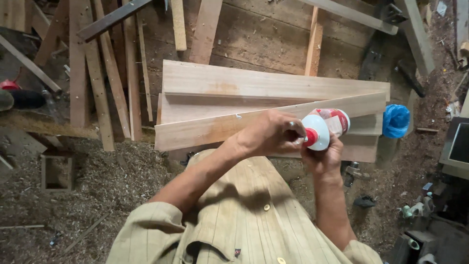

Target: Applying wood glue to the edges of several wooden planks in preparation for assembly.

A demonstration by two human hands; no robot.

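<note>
Sawdust floor, planks (273, 105) mid-frame. Your right hand (325, 156) grips a white bottle (325, 128) with a red label; your left hand (271, 133) pinches its red cap (308, 137).

A woodworking shop: stacked planks (273, 83), sawdust (112, 176) (thick underfoot), offcuts (102, 73)

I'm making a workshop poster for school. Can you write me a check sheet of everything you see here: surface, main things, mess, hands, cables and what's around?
Surface: long pale planks stacked on a rough wooden bench.
Job's things: white glue bottle with a red label, lying sideways above the planks.
Clutter: sawdust, scrap slats, a blue plastic bag.
Grippers: right hand grips the bottle from below; left hand pinches its red cap.
Cables: nothing seen.
Surroundings: small wooden box on the left, dark odds and ends on the right.
</note>
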